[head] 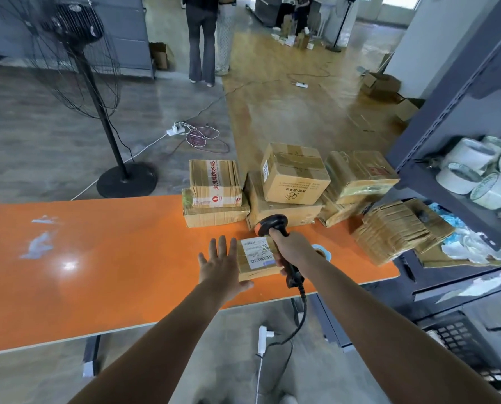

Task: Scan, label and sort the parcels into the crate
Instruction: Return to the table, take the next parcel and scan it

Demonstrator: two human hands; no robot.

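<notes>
black scanner (272, 224) gripped in right hand (290, 250), nose pointing away; left hand (220, 265) flat beside parcel (255, 258).

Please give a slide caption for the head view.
Right hand aims scanner at labelled parcel; open left hand beside it.

Red characters on the upper left carton (215, 182) seem to read 大明牌防水卷. The small parcel (253, 259) carries a white barcode label (258, 252) whose print is too small to read.

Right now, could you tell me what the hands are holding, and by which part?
The right hand grips the scanner by its handle; the left hand holds nothing.
</notes>
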